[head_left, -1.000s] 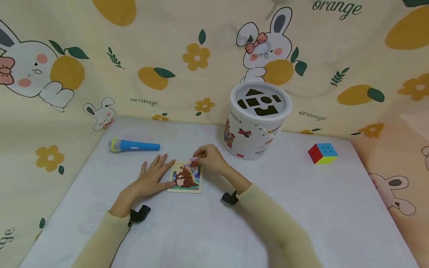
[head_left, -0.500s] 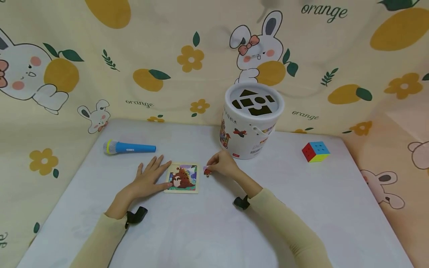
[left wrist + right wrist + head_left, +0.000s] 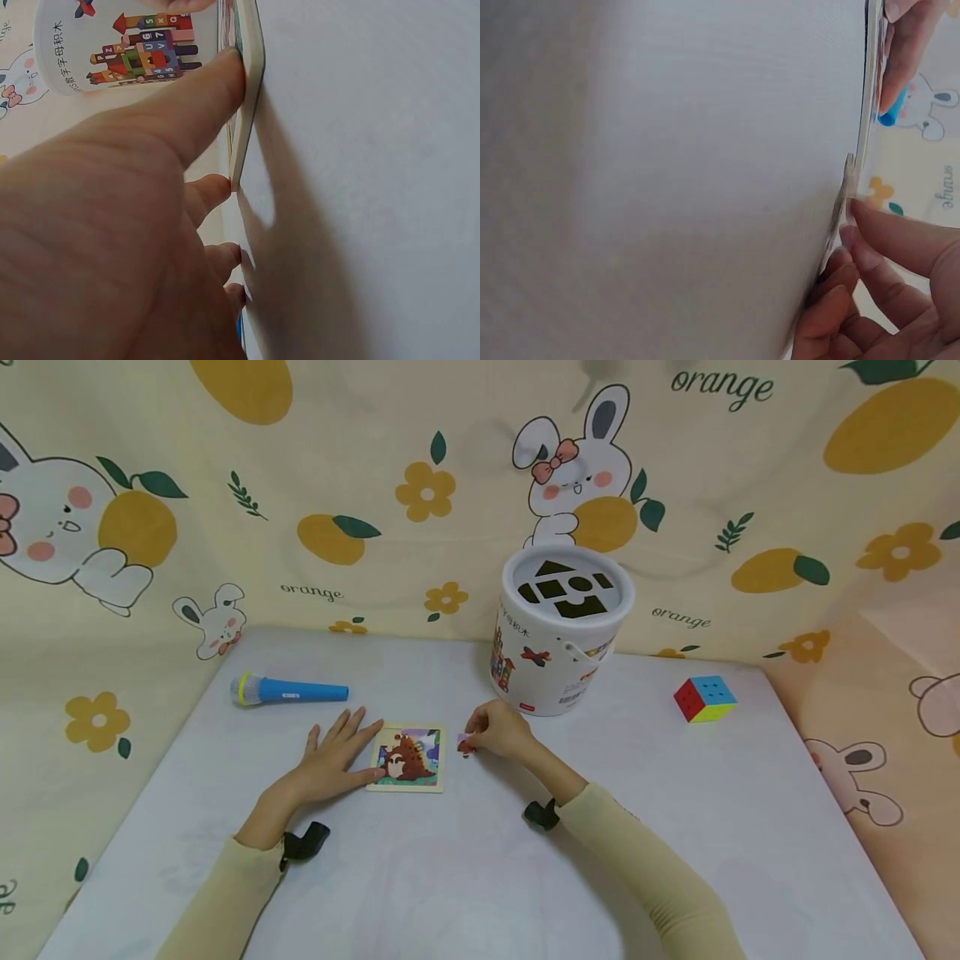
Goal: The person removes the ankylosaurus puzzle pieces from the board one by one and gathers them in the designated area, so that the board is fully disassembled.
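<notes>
- On the desk (image 3: 420, 877), just left of the middle, we have a framed dinosaur puzzle (image 3: 408, 757) lying flat.
- Our left hand (image 3: 330, 764) grasps nothing; its fingers are spread, the thumb resting on the puzzle's edge and the index fingertip touching a corner.
- Our right hand (image 3: 504, 732) pinches a small puzzle piece (image 3: 464, 747) between thumb and fingers, just right of the frame; we cannot tell whether the piece touches the desk.
- Beyond our left hand lies a blue toy microphone (image 3: 292, 691).
- Behind our right hand stands a white bucket (image 3: 543, 668) with shaped holes in its lid.
- Well to the right we see a coloured cube (image 3: 706, 700).
</notes>
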`<state>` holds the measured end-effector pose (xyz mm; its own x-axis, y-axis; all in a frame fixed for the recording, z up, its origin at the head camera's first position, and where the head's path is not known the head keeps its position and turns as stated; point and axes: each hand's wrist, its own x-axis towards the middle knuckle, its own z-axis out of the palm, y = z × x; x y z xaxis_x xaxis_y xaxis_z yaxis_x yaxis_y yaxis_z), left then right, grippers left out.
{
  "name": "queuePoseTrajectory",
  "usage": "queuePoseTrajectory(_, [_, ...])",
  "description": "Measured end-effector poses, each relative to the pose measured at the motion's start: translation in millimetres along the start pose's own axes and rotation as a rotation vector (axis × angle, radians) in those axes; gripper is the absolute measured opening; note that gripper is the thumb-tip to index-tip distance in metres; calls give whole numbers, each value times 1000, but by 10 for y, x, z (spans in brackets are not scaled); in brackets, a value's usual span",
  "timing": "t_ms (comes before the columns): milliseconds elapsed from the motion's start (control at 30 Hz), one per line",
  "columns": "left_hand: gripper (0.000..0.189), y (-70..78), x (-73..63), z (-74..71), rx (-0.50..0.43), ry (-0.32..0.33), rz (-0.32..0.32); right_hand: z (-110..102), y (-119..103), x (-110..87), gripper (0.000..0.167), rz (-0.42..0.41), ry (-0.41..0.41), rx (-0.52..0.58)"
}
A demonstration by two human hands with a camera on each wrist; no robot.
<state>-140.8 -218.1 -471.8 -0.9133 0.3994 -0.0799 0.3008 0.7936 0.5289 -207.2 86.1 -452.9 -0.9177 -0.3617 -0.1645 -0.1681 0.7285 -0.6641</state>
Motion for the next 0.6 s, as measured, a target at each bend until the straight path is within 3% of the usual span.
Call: queuePoseTrajectory(600, [84, -66, 24, 62, 6, -3, -6, 31, 0, 4, 7, 5, 7, -40])
